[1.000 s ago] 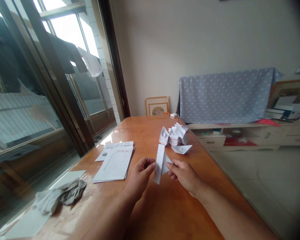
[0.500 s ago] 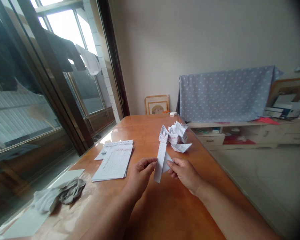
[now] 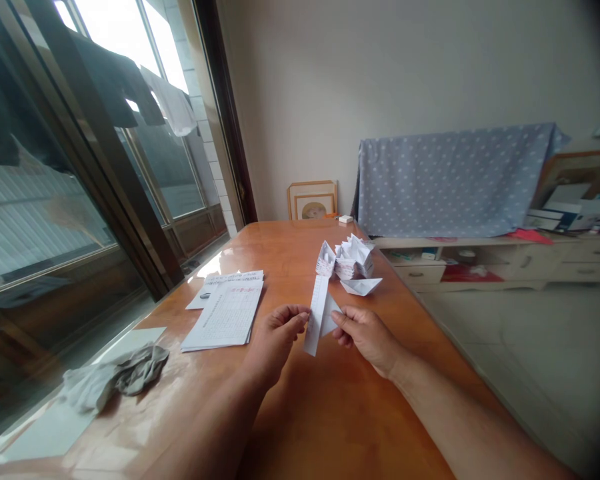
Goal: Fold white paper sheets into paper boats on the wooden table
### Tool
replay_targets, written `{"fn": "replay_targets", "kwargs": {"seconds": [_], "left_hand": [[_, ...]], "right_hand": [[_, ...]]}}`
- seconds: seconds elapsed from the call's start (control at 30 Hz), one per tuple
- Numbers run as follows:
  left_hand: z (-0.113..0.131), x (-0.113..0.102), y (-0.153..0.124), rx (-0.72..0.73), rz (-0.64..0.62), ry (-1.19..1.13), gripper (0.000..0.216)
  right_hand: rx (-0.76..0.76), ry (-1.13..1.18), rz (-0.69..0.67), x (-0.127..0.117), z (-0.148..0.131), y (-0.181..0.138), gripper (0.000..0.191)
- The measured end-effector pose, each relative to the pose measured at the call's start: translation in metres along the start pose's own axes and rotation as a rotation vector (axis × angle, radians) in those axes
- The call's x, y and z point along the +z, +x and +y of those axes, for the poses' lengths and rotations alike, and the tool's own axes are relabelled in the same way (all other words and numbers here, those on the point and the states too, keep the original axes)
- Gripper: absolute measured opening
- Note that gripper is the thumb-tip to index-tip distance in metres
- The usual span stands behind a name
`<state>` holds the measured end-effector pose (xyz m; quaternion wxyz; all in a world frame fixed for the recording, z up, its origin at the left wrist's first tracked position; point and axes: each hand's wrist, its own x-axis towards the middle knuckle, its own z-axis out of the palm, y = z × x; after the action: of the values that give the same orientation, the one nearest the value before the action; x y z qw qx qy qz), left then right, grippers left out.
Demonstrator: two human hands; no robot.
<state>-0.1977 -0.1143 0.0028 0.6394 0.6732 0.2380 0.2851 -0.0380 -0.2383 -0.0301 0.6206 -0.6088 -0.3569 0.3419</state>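
Observation:
A narrow folded strip of white printed paper (image 3: 317, 313) is held upright a little above the orange-brown wooden table (image 3: 330, 420). My left hand (image 3: 275, 341) pinches its left edge with thumb and fingers closed. On the strip's right side my right hand (image 3: 367, 337) pinches a folded flap. Beyond the hands a cluster of folded paper boats (image 3: 349, 260) sits on the table, with one flat white paper boat (image 3: 361, 286) in front of it.
A stack of printed sheets (image 3: 226, 317) lies left of the hands. A crumpled grey cloth (image 3: 115, 379) rests on a white sheet (image 3: 55, 427) near the window. A picture frame (image 3: 313, 200) and a cloth-covered cabinet (image 3: 455, 180) stand behind the table.
The hands and strip have stayed together with the same grip. The view has tilted slightly, so everything sits a little higher in the picture.

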Motion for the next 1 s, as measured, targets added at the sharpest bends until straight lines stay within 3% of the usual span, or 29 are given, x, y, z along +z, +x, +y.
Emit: {"fn": "replay_targets", "kwargs": {"seconds": [0.77, 1.0], "left_hand": [[-0.0017, -0.0018, 0.0008, -0.045, 0.006, -0.065, 0.025], [-0.0014, -0.0034, -0.0015, -0.047, -0.071, -0.078, 0.023]], "right_hand": [[-0.032, 0.020, -0.024, 0.0007, -0.0039, -0.0006, 0.043], [-0.040, 0.010, -0.013, 0.0024, -0.0019, -0.0005, 0.046]]}}
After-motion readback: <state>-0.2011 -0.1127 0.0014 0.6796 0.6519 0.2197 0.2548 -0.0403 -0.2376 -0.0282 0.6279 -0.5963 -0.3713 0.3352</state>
